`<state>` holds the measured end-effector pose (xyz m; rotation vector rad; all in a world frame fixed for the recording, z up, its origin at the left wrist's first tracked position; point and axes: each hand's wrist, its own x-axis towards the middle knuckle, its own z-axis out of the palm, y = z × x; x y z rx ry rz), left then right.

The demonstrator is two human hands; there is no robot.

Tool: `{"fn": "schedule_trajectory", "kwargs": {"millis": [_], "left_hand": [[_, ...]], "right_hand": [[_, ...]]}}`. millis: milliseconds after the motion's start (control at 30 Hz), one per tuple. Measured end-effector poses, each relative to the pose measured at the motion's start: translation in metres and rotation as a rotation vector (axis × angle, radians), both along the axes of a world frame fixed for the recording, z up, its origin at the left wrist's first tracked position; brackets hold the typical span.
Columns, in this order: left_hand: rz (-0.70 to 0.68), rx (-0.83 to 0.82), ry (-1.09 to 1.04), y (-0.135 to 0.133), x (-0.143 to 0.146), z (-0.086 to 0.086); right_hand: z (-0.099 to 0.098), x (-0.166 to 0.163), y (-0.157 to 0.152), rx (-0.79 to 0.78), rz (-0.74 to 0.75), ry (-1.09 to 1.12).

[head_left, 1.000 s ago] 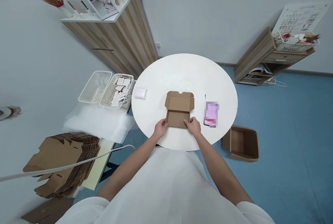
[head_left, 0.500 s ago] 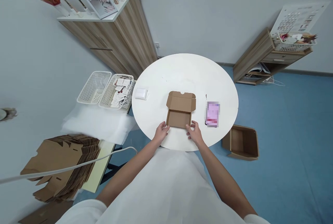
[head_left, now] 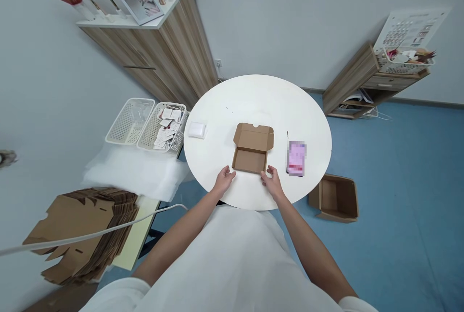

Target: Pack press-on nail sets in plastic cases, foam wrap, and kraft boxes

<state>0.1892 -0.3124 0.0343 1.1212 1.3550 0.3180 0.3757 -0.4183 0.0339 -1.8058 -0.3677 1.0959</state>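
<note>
Far left, off the table: stack of flat cardboard blanks (head_left: 81,227), with a white cable (head_left: 108,227) running across it. Next, white foam sheets (head_left: 134,172) and two white baskets, one empty (head_left: 129,121), one holding small cards (head_left: 165,127); print on the cards is too small to read.

On the round white table (head_left: 253,94), from the left edge: small white pouch (head_left: 197,130), well apart from the work.

I see the left hand (head_left: 224,180) lying loose-fingered at the near left corner of the mailer box (head_left: 251,150), gripping nothing. The box sits near the table's centre, lid flap raised away from me, tray empty. The right hand (head_left: 272,184) is likewise slack and empty at the near right corner. I cannot tell if the fingertips touch the box.

Right of the box: pink flat item (head_left: 296,158), blurred, nothing legible. On the floor beyond the rim: open carton (head_left: 335,197). Nothing blocks either hand.
</note>
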Motion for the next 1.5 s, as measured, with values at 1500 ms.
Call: {"fn": "schedule_trajectory", "kwargs": {"millis": [1500], "left_hand": [[0.089, 0.173, -0.181, 0.199, -0.092, -0.018]], "right_hand": [[0.005, -0.150, 0.235, -0.021, 0.072, -0.090]]}}
